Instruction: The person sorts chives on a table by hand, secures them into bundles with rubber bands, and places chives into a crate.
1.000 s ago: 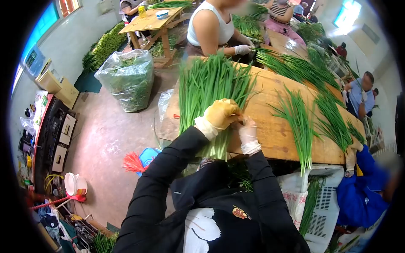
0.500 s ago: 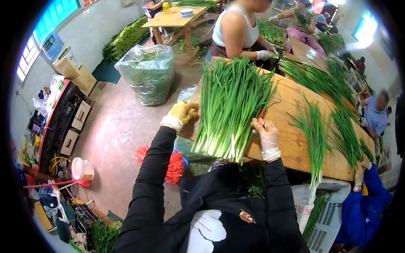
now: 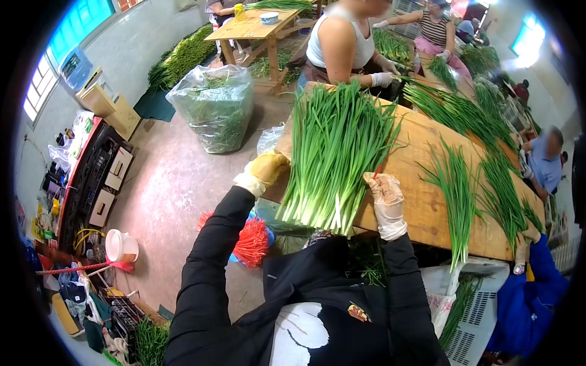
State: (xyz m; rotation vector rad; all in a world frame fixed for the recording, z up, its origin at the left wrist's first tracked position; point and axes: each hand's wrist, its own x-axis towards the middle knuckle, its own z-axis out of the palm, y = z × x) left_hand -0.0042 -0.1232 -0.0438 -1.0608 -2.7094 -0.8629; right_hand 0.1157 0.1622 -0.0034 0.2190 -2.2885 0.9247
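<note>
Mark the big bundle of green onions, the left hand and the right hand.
bundle of green onions [image 3: 332, 152], head view, middle of the green stalks
left hand [image 3: 267, 168], head view, back of the yellow glove
right hand [image 3: 383, 190], head view, back of the white glove

Your thick bundle of long green chives with pale white stems [image 3: 332, 155] lies flat on the wooden desk [image 3: 421, 201], leaf tips fanned toward the far edge, cut white ends overhanging the near edge, stalks roughly parallel and untied.

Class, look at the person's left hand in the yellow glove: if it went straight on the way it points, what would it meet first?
Most likely the big bunch of green onions; the left hand sits right beside its edge, pointing toward it.
</note>
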